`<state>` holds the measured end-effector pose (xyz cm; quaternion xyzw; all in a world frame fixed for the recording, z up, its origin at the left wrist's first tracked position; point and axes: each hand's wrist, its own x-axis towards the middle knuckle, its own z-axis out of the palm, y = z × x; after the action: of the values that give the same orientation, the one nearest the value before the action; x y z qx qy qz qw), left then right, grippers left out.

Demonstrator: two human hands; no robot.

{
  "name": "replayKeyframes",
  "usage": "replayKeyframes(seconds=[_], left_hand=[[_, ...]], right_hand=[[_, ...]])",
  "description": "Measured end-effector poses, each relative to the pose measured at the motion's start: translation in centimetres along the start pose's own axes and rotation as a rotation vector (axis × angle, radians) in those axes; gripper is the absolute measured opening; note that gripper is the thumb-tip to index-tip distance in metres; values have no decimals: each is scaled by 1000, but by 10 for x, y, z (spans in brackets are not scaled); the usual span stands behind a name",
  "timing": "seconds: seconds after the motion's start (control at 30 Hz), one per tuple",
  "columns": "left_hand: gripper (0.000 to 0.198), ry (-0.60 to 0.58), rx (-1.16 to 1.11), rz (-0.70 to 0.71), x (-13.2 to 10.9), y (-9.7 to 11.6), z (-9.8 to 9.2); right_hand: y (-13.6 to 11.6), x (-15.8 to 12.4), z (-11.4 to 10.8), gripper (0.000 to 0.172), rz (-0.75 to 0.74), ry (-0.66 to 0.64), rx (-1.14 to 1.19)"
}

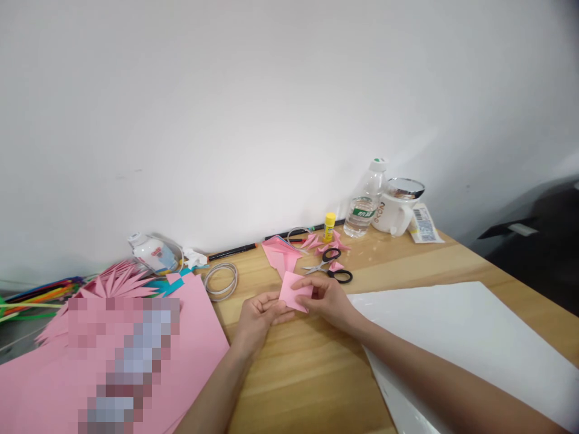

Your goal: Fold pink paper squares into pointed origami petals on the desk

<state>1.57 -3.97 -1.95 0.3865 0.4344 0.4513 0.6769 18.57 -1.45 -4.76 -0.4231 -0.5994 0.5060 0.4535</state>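
Between my two hands is a small square of pink paper point(293, 290), held up a little over the wooden table. My left hand point(262, 313) grips its lower left edge, thumb on top and fingers beneath. On the right side, my right hand point(328, 296) pinches the paper between thumb and fingers. Just beyond it lie a pair of scissors point(326, 258) with black handles, blades partly apart, and a larger piece of pink paper point(281, 256). Pink paper scraps point(316, 242) are scattered around a yellow glue stick point(330, 228) that stands upright.
Large pink sheets point(199, 337) and a fanned pink paper piece point(115, 283) cover the left side. A white board point(452, 337) lies at right. Along the wall stand a water bottle point(364, 202) and a white mug point(391, 214). A coiled cable point(221, 281) rests left of centre.
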Motion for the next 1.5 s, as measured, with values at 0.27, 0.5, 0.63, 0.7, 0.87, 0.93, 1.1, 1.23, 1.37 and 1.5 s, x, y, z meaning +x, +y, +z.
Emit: replayKeyframes(seconds=[0.27, 0.5, 0.63, 0.7, 0.87, 0.93, 1.1, 1.23, 1.37, 1.5], left_hand=[[34, -58, 156, -127, 0, 1, 0], [36, 16, 140, -95, -1, -1, 1], [37, 14, 133, -89, -1, 0, 1], [37, -2, 123, -93, -1, 0, 0], [35, -68, 152, -128, 0, 1, -3], [34, -67, 174, -129, 0, 1, -2], [34, -49, 170, -100, -1, 0, 2], [34, -42, 166, -67, -3, 0, 6], [32, -30, 148, -46, -3, 0, 6], [35, -34, 117, -34, -2, -1, 6]], right_hand=[[-2, -2, 1, 19, -73, -61, -56], [-7, -3, 2, 29, -65, -120, 31], [-8, -3, 2, 33, -42, -178, 129], [-8, -3, 2, 33, -36, -188, 158], [-10, -3, 2, 31, 19, -244, 158], [-11, -4, 2, 31, 46, -272, 153], [-12, -5, 5, 28, -13, -226, 124], [-12, -6, 7, 28, 3, -229, 201], [-11, -5, 7, 38, -1, -224, 225], [-12, -4, 6, 54, -16, -245, 277]])
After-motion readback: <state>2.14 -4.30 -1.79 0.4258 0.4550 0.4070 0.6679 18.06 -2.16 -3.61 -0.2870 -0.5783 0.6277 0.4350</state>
